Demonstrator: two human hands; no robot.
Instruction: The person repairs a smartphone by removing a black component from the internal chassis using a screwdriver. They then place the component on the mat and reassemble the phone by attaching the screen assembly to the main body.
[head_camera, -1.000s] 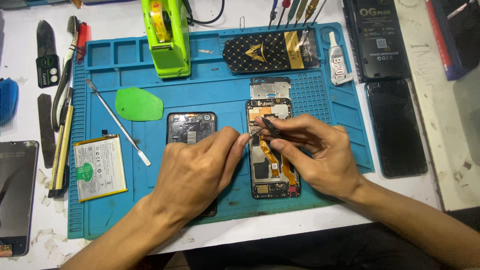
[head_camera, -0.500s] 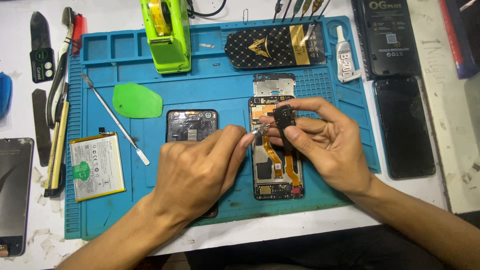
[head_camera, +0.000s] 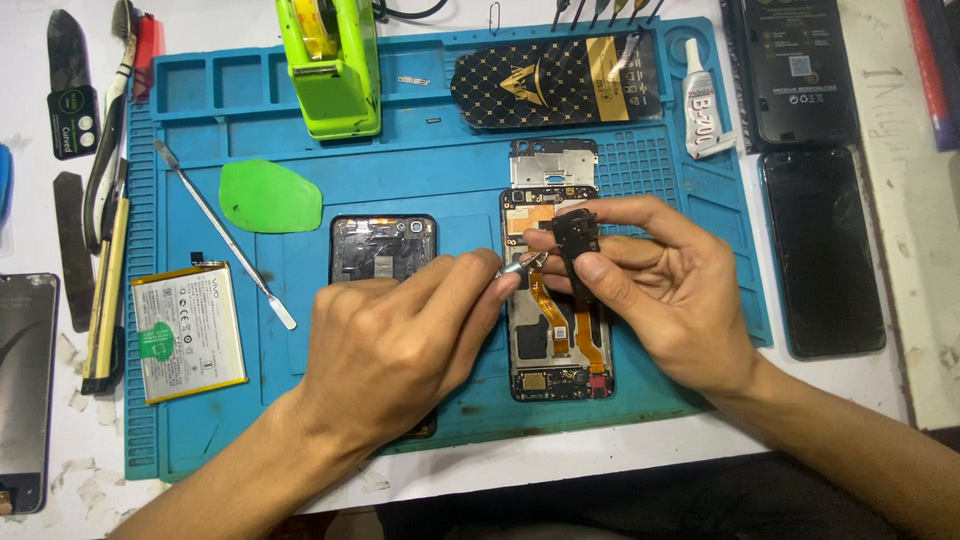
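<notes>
battery (head_camera: 187, 332): lies flat at the blue mat's (head_camera: 440, 170) left edge
pry pick (head_camera: 268, 197): green, flat on mat
left hand (head_camera: 400, 345): fingers pinched on thin metal tool (head_camera: 522, 265), tip touching black part
black part (head_camera: 577, 250): small, pinched by right hand (head_camera: 665, 290), raised over opened phone (head_camera: 555, 300)
dark phone (head_camera: 822, 250): right, on worktop

Open blue mat (head_camera: 440, 170) between green pick (head_camera: 268, 197) and metal shield plate (head_camera: 553, 163); free passage there. Blocked left by spudger (head_camera: 225, 235) and battery (head_camera: 188, 332); top edge crowded by green tape dispenser (head_camera: 330, 65), black patterned case (head_camera: 555, 88), glue tube (head_camera: 703, 100).
</notes>
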